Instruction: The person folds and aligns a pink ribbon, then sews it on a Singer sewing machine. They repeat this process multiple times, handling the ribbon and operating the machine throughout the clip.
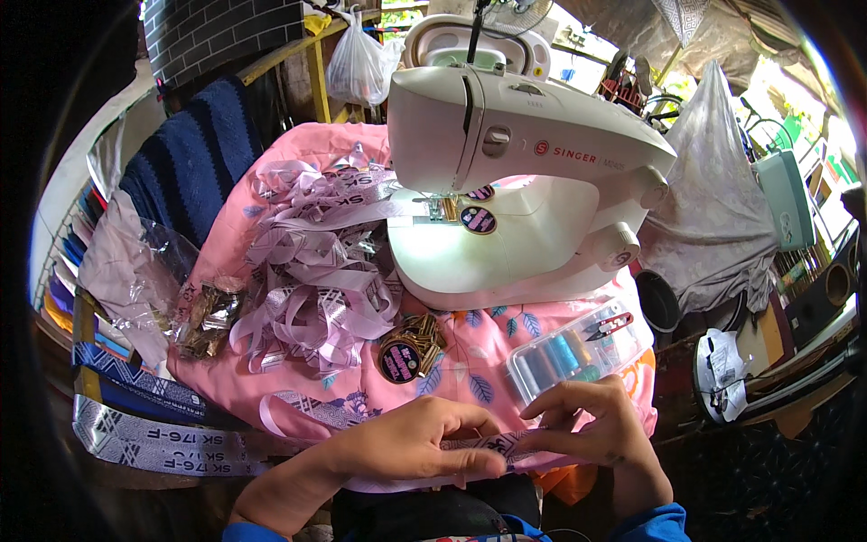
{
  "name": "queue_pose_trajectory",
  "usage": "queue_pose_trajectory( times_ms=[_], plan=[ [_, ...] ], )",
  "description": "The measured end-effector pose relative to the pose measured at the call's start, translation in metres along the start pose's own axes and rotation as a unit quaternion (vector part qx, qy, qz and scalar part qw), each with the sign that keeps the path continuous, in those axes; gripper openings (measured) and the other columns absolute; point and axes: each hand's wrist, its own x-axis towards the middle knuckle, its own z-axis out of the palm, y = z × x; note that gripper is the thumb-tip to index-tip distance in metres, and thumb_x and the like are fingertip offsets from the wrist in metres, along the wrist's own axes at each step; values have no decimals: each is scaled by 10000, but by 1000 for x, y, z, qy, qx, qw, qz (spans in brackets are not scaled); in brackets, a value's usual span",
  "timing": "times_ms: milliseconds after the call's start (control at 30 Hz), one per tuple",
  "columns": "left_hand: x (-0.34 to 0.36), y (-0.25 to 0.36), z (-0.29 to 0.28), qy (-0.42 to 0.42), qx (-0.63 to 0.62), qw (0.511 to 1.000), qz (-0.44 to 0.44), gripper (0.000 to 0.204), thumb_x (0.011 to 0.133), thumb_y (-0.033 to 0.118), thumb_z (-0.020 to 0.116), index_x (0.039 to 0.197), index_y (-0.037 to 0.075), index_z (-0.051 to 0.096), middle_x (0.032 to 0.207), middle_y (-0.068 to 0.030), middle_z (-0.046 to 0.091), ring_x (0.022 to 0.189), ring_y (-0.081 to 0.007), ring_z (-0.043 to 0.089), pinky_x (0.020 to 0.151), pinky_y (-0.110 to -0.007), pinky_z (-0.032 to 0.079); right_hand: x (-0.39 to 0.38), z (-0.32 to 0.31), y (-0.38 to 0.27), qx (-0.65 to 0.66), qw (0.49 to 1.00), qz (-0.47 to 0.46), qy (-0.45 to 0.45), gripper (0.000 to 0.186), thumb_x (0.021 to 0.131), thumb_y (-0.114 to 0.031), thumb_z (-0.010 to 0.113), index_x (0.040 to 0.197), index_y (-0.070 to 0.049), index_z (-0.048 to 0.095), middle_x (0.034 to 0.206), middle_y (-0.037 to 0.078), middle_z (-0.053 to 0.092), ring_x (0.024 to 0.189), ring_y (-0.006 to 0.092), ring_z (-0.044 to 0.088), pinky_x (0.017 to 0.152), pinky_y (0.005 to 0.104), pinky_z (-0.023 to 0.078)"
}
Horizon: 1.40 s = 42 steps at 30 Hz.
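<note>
My left hand (420,440) and my right hand (591,423) are close together at the near edge of the pink cloth. A pale lilac ribbon with a dark pattern (483,443) stretches between them, its ends pinched in the fingers of both hands. Part of it is hidden under the fingers. Beyond them stands a white sewing machine (533,113), its lamp lit. Ribbon from a tangled lilac heap (316,244) runs under its needle area. A round dark badge (400,359) lies against a small pile of brass-coloured metal pieces (423,334).
Near my right hand sits a clear box of thread spools (564,352), with red-handled thread snips (610,326) on it. A clear bag of brass-coloured pieces (212,316) lies left. Wide silver ribbon (172,443) hangs along the wooden frame. A dark pot (657,300) stands right.
</note>
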Motion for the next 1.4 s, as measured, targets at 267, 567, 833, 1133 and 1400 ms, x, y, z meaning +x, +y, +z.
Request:
queue_pose_trajectory(
  times_ms=[267,567,833,1133,1400],
  plan=[
    [-1,-3,0,35,55,997,50,322,872,176,685,1132,2,612,925,-40,661,821,-57,586,744,-228,468,-8,-13,-3,92,996,18,-11,249,702,-47,811,916,-21,686,766,62,704,667,105,675,608,218,520],
    [-1,4,5,34,66,995,63,290,894,179,654,1122,3,620,916,-74,694,772,-82,625,720,-242,493,-11,-12,-13,23,1000,2,16,212,718,-46,797,892,-10,681,708,59,692,654,109,678,610,217,527],
    [-5,5,12,50,57,995,63,203,917,171,606,1063,36,647,845,-55,702,755,-92,649,687,-254,486,-16,-11,-26,-22,998,36,51,244,618,-48,848,814,1,712,662,88,691,631,139,693,607,231,543],
    [-5,1,15,49,48,995,70,186,924,161,593,1051,37,651,849,-52,706,768,-87,653,693,-240,485,-18,-12,-19,-10,999,-17,31,149,783,-117,757,849,-5,685,697,72,682,628,125,671,588,237,513],
    [1,-20,19,-6,-256,967,-1,222,943,203,595,1026,7,655,880,-49,708,627,-19,559,560,-165,447,-20,40,46,562,824,20,-66,322,903,-192,582,1096,63,622,1041,133,595,954,188,581,834,278,441]
  ],
)
